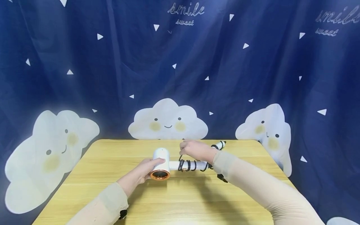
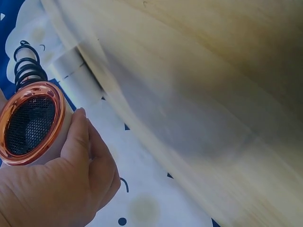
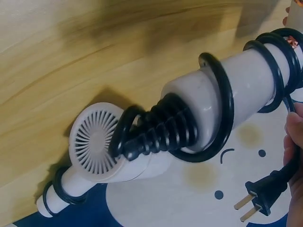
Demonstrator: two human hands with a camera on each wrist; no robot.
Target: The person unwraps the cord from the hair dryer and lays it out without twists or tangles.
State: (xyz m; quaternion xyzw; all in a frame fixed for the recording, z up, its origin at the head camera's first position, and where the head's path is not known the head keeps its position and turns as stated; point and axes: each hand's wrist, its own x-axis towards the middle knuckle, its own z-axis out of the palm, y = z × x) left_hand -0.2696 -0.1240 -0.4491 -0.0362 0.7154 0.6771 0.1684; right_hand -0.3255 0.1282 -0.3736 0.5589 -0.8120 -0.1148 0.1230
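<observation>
My left hand (image 1: 146,168) grips the barrel of a white hair dryer (image 1: 161,153), thumb on its side. A copper-coloured ring frames the dark mesh at its near end, seen close in the left wrist view. The dryer's handle points right, with a black power cord (image 1: 188,165) wound around it in several loops. Above the handle, my right hand (image 1: 197,149) holds the cord between curled fingers. In the right wrist view, the two-pronged plug (image 3: 260,194) hangs beside that hand, and a ribbed cord sleeve (image 3: 163,127) extends from the handle's end.
A second white hair dryer (image 3: 97,142) with a slotted vent lies on the wooden table (image 1: 112,156), black cord around its handle. My right arm partly hides it in the head view. A dark blue curtain (image 1: 180,78) with clouds hangs behind the table.
</observation>
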